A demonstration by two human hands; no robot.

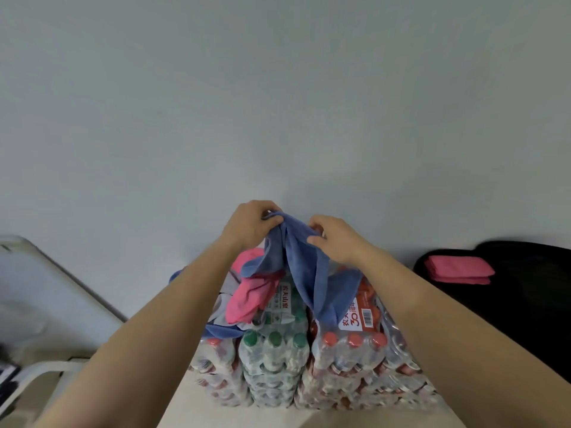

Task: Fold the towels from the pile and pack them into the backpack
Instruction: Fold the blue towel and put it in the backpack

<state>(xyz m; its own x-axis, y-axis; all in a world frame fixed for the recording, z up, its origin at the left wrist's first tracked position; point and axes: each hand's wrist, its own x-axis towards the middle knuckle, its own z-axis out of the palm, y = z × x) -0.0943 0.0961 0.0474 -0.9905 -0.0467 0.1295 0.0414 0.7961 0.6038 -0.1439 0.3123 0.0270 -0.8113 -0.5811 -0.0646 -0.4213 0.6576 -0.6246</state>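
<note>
A blue towel (304,267) hangs in the air over stacked bottle packs. My left hand (250,225) grips its top edge on the left and my right hand (335,239) pinches the top edge on the right, the two hands close together. Below them lies the pile: a crumpled pink towel (247,301) and another blue towel (221,330) on top of the packs. At the right stands the open black backpack (525,304) with a folded pink towel (458,268) lying in it.
Shrink-wrapped packs of water bottles (278,359), green-capped and red-capped, form the work surface. A plain grey wall (278,103) rises right behind them. A white frame (61,279) and pale furniture stand at the left. Light floor (191,409) shows below.
</note>
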